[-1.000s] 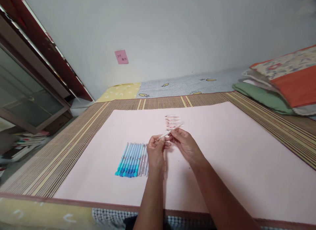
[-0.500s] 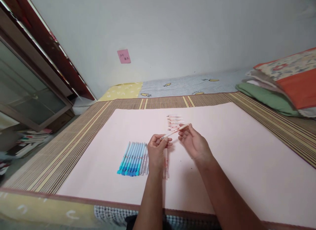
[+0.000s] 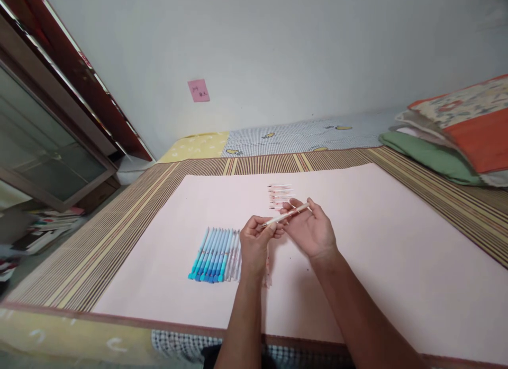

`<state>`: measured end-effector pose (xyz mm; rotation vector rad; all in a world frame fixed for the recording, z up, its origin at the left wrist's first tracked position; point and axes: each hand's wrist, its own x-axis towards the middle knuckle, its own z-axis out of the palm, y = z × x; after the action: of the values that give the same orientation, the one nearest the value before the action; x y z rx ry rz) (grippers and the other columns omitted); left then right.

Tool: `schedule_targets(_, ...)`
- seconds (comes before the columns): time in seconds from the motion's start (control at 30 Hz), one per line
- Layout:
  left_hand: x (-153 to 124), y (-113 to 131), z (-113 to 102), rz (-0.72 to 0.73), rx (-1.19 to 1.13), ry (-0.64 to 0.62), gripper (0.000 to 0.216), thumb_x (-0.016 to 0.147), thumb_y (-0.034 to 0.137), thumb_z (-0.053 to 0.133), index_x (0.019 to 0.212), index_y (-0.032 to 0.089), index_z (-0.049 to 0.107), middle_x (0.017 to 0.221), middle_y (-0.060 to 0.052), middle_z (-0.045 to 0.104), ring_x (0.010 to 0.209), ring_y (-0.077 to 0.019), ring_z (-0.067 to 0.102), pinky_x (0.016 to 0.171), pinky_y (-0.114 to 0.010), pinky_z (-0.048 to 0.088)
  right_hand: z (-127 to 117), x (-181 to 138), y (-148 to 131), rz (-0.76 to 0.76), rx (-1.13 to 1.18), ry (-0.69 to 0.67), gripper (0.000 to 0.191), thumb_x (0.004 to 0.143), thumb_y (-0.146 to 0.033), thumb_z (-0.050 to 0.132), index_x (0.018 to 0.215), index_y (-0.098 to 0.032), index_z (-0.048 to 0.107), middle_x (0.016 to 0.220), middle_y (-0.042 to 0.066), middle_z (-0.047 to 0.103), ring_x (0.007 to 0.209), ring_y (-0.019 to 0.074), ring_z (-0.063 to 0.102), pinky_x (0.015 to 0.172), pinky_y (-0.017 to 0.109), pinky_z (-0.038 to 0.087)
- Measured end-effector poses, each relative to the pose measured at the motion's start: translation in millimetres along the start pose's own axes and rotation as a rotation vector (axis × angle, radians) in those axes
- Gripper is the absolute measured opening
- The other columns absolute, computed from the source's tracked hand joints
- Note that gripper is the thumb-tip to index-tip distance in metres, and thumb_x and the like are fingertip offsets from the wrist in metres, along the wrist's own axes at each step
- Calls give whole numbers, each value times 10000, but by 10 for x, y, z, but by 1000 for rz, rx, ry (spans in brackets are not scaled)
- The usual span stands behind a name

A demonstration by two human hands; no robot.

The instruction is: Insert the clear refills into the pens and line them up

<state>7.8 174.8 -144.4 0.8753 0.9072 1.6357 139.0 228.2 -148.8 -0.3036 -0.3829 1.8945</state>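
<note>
A slim white-and-orange pen (image 3: 286, 214) is held slantwise above the pink sheet (image 3: 159, 221), its right end higher. My left hand (image 3: 256, 242) pinches its lower left end between thumb and fingers. At the upper right end, my right hand (image 3: 311, 229) has its thumb against the pen, palm turned up and fingers curled behind. Just beyond the hands lies a small stack of thin pale pieces with dark tips (image 3: 280, 191). Left of my left hand is a row of blue pens (image 3: 212, 255), with clear purplish pens (image 3: 234, 263) alongside. Pinkish pens (image 3: 268, 268) are partly hidden behind my left wrist.
The sheet lies on a striped mat (image 3: 130, 221) over a bed. Folded cloths and a cushion (image 3: 468, 131) are piled at the right. A pink note (image 3: 199, 90) is stuck on the wall. A glass-fronted cabinet (image 3: 47, 141) stands at the left.
Both hands have shifted slightly right with the pen, which now lies a little flatter. My right palm has turned further up. The pens on the sheet have not moved.
</note>
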Motion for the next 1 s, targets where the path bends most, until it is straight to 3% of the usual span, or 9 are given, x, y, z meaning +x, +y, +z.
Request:
schedule_targets(0.27,1,24,29,-4,-11,4,264,736,308,825,826,146,638,739,-83,767,643,-169,715,663,-275,534,46,-21,46,18,-8,-25,466,908,-588,508,940,-175,724,869,66,716,811,197,635,719,335,513)
schedule_targets(0.5,4,27,30,-33,5,8,289,714,333,840,820,149,645,722,-75,753,629,-167,699,658,-278,525,42,-12,25,-53,-282,56,646,835,-810,405,895,-250,723,893,68,697,889,246,632,806,389,508)
schedule_targets(0.67,16,12,-8,-29,12,38,274,733,338,817,821,159,629,701,-51,732,618,-149,676,640,-258,515,-37,23,-30,-109,-362,121,333,779,-544,727,766,-211,716,796,38,670,766,180,594,693,297,484)
schedule_targets(0.77,23,32,-38,-18,24,52,262,754,346,795,812,167,613,683,-30,707,623,-141,664,639,-248,504,-49,-15,-85,-110,-541,139,249,735,-424,811,752,-194,716,770,10,660,720,139,564,641,249,436)
schedule_targets(1.0,46,76,-124,-75,17,36,277,742,329,782,763,191,542,576,31,614,560,-112,583,625,-231,457,120,-169,-153,19,-1206,-88,249,722,-395,805,747,-157,738,686,-4,654,651,130,541,623,259,389)
